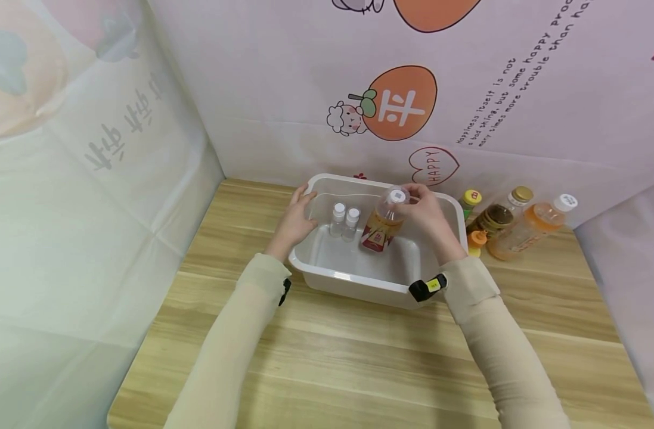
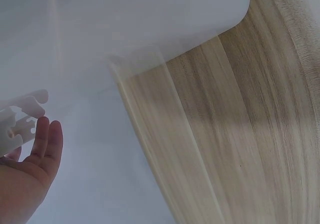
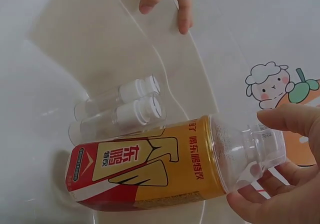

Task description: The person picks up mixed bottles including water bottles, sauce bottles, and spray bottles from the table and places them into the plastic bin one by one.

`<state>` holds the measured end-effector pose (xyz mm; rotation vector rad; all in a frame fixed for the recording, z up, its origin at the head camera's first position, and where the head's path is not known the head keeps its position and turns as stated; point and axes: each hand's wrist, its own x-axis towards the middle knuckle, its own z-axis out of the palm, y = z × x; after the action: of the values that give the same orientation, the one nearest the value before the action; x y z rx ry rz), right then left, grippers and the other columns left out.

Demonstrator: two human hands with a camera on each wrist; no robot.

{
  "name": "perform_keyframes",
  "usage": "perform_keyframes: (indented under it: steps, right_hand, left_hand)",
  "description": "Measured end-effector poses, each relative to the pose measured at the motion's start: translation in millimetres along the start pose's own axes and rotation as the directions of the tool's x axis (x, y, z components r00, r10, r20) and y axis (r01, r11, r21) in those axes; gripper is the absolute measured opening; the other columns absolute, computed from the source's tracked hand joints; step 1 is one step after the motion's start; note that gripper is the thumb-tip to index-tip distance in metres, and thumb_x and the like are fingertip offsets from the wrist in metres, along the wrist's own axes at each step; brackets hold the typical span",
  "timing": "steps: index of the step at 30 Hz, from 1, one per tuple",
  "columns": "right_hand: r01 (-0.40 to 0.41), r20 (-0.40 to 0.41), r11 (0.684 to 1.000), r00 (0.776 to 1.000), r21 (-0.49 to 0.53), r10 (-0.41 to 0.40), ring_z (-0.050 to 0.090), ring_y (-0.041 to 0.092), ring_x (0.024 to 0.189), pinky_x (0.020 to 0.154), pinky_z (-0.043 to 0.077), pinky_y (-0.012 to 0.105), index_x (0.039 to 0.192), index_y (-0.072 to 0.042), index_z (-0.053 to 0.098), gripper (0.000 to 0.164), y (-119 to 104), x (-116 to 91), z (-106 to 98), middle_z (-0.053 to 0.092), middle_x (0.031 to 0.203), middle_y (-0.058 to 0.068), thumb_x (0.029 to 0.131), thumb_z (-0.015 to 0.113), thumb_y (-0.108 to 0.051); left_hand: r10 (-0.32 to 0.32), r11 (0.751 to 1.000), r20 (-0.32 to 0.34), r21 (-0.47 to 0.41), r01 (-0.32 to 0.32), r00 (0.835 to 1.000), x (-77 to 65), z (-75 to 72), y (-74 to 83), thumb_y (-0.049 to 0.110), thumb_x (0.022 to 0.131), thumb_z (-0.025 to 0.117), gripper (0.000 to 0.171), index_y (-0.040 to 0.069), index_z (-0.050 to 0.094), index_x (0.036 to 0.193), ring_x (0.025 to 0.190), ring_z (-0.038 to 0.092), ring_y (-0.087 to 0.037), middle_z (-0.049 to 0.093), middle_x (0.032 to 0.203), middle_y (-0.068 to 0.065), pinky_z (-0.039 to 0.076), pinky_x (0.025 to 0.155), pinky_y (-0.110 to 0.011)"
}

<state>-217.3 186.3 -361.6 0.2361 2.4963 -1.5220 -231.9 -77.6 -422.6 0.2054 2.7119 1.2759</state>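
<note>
Your right hand (image 1: 427, 215) pinches the red-and-gold bottle (image 1: 379, 231) by its top inside the basin (image 1: 353, 290).
Your left hand (image 1: 293, 224), apart from it, spreads loose fingers at the basin's left rim; contact is hard to judge. Two capped vials (image 1: 350, 223) stand in the basin's left half, other bottles (image 1: 544, 218) on the worktop (image 1: 332, 357) right of it.

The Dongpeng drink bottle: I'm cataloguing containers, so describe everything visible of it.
The Dongpeng drink bottle looks plastic, with clear shoulders and a clear cap cover showing white on top. Its red and gold label bears Chinese characters and a birdlike emblem. It is cap up inside the white tub, beside two small bottles; the right hand grips its top. Whether its base touches down is unclear.
</note>
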Motion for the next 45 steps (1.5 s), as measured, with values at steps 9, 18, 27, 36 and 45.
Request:
perform_keyframes:
  steps: [9,18,27,36,45]
  right_hand:
    - [-0.011,0.041,0.998,0.999,0.064,0.008,0.028,0.034,0.144,0.119,0.026,0.051,0.141,-0.001,0.035,0.061,4.6,12.6,6.7,0.032,0.152,0.017,0.087,0.064,-0.009]
    - [-0.050,0.082,0.970,0.996,0.236,0.031,0.028,0.028,0.144,0.123,0.020,0.043,0.144,-0.003,0.035,0.063,22.1,27.7,11.5,0.031,0.153,0.015,0.087,0.062,-0.001]
    - [-0.069,0.090,0.954,0.995,0.291,0.045,0.030,0.027,0.142,0.123,0.021,0.040,0.143,-0.006,0.037,0.063,23.9,30.6,14.3,0.032,0.151,0.012,0.085,0.061,0.004]
    - [-0.086,0.103,0.949,0.993,0.304,0.057,0.026,0.026,0.145,0.124,0.019,0.041,0.146,-0.006,0.033,0.066,17.7,28.8,15.7,0.029,0.155,0.012,0.086,0.059,0.005]
    - [-0.068,0.121,0.957,0.992,0.283,0.034,0.026,0.028,0.146,0.123,0.019,0.043,0.147,-0.006,0.031,0.069,12.6,23.3,9.5,0.028,0.156,0.014,0.085,0.061,0.005]
  left_hand:
    - [0.005,1.000,-0.005,-0.010,-0.005,1.000,-1.3,-0.6,-0.5,-0.001,0.080,0.061,0.070,0.008,0.037,0.146,0.141,0.033,-0.036,0.014,0.161,0.001,0.046,0.105,-0.046]
    - [-0.014,1.000,0.005,0.001,0.014,1.000,-0.9,0.4,1.1,-0.002,0.080,0.062,0.073,0.009,0.035,0.147,0.141,0.034,-0.036,0.012,0.162,0.000,0.049,0.102,-0.046]
    - [0.001,1.000,-0.004,-0.002,-0.001,1.000,0.2,0.2,0.2,-0.003,0.079,0.062,0.073,0.008,0.036,0.147,0.142,0.032,-0.035,0.012,0.162,-0.002,0.048,0.103,-0.045]
    - [0.002,1.000,-0.007,-0.016,-0.002,1.000,-0.3,0.1,0.4,-0.002,0.079,0.062,0.072,0.008,0.037,0.146,0.141,0.033,-0.036,0.013,0.162,-0.003,0.045,0.106,-0.048]
    - [-0.002,1.000,-0.005,-0.019,0.002,1.000,-0.7,-0.3,1.0,-0.001,0.079,0.063,0.072,0.008,0.036,0.146,0.142,0.032,-0.036,0.013,0.162,-0.002,0.044,0.107,-0.048]
